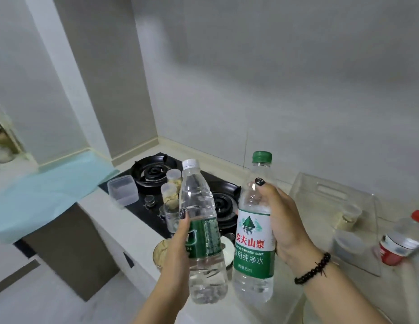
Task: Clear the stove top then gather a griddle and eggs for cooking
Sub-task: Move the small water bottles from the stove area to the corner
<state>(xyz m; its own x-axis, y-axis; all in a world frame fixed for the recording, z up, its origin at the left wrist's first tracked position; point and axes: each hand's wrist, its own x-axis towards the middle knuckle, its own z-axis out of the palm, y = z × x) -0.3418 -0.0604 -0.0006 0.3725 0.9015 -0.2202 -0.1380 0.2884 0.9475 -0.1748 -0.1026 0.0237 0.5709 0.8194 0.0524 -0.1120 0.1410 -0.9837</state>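
Bottles aloft — left hand point(178, 239) grips one, right hand point(281, 220) another (stove point(143, 206) behind).

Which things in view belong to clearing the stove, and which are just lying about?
Job:
white-capped water bottle, left hand
green-capped water bottle, right hand
clear lidded box
two clear jars

Lying about:
red-capped bottle
clear plastic tray
blue cloth

Your left hand point(178, 239) and right hand point(283, 223) are bare, and both forearms are uncovered with no sleeve in view. Your visible fingernails carry dark, near-black polish with small pale specks. Your right wrist wears a bracelet point(313, 268) of round, glossy black beads strung in one row.
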